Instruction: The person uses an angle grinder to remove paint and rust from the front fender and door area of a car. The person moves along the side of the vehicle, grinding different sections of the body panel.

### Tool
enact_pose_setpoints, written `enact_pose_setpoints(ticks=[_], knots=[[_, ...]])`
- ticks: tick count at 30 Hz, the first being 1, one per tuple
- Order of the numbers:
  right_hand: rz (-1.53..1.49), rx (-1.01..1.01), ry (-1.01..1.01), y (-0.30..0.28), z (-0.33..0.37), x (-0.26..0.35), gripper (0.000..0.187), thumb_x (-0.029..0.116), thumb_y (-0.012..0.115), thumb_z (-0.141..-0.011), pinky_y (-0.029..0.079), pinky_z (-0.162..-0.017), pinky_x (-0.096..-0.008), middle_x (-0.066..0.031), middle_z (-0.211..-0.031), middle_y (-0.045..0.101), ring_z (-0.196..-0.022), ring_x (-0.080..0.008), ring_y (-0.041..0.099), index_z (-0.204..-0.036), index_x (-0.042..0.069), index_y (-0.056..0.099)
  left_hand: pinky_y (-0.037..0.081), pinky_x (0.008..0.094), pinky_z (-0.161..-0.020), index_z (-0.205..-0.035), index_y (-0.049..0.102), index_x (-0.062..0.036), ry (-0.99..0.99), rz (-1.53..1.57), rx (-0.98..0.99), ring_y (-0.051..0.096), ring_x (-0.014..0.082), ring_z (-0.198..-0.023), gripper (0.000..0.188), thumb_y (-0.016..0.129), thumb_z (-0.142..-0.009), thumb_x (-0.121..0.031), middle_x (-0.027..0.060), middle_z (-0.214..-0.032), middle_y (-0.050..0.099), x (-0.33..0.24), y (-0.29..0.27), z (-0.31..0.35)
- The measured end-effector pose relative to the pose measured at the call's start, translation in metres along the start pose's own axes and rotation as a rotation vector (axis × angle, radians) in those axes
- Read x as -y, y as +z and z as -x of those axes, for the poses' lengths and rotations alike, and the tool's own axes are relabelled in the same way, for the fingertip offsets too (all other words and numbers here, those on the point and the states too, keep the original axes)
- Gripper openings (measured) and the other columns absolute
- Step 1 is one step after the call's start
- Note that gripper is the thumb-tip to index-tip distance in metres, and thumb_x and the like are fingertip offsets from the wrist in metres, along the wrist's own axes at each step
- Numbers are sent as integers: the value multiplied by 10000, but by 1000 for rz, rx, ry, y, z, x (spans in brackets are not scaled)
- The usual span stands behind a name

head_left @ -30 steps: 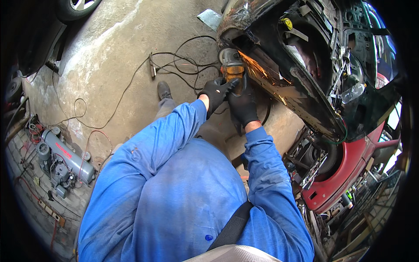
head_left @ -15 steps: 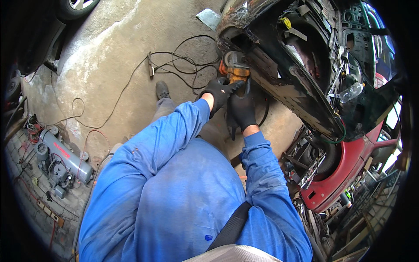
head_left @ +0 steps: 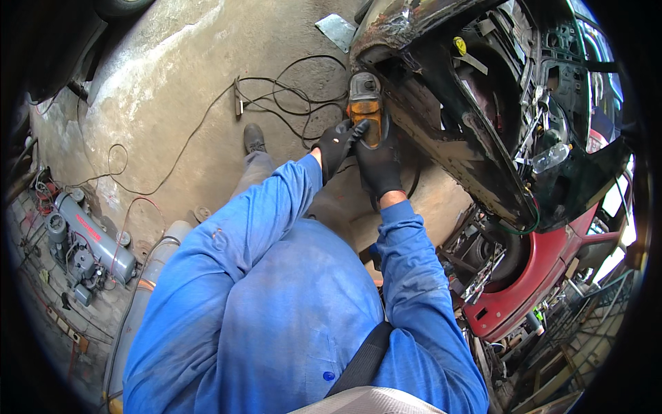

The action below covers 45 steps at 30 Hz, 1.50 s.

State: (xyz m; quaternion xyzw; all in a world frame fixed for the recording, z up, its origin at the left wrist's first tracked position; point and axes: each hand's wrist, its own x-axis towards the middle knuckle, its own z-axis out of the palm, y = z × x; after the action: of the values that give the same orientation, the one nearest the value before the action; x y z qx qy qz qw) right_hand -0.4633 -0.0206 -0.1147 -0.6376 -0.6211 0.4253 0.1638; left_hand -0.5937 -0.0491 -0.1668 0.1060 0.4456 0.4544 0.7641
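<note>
One clear bottle (head_left: 552,158) lies right of the grinder (head_left: 366,114) both hands (head_left: 336,149) (head_left: 380,165) hold.

Rough, patchy metal car panel (head_left: 452,153)

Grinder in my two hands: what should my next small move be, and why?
Perhaps ease the grinder slightly right, toward the car body. The left hand and right hand both hold it, its head is close beside the bodywork, and the cable loops lie to its left, so moving right should avoid them.
</note>
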Motion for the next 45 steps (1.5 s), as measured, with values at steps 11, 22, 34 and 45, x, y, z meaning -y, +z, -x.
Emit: enact_pose_setpoints(ticks=[11, 22, 34, 45], knots=[[311, 0, -108, -6, -7, 12, 711, 325, 872, -879, 539, -1056, -528, -282, -1334, 652, -1261, -441, 653, -1436, -4, 578, 524, 349, -1113, -1501, 574, -59, 55, 285, 274, 660, 155, -1274, 513, 495, -1204, -471, 60, -1375, 699, 8, -14, -9], [384, -101, -176, -1, -4, 20, 762, 250, 873, -867, 535, -1063, -546, -299, -1374, 619, -1261, -476, 633, -1490, -23, 529, 494, 372, -1196, -1576, 533, -61, -19, 431, 192, 642, 192, -1358, 545, 574, -1180, -433, 77, -1509, 664, 1, -6, -13], [336, -149, -259, -4, -5, 12, 692, 240, 869, -889, 556, -1003, -527, -269, -1272, 653, -1179, -449, 682, -1445, -34, 560, 519, 356, -1159, -1559, 542, -46, -31, 456, 75, 656, 201, -1329, 524, 627, -1165, -381, 99, -1462, 680, -6, 7, -4], [196, -186, -320, -13, -7, 6, 537, 251, 838, -963, 577, -933, -484, -234, -1189, 714, -1076, -397, 735, -1364, -22, 609, 526, 334, -1139, -1582, 537, -9, 275, 154, 141, 656, 166, -1300, 564, 673, -1149, -345, 84, -1445, 691, -4, 15, -7]])
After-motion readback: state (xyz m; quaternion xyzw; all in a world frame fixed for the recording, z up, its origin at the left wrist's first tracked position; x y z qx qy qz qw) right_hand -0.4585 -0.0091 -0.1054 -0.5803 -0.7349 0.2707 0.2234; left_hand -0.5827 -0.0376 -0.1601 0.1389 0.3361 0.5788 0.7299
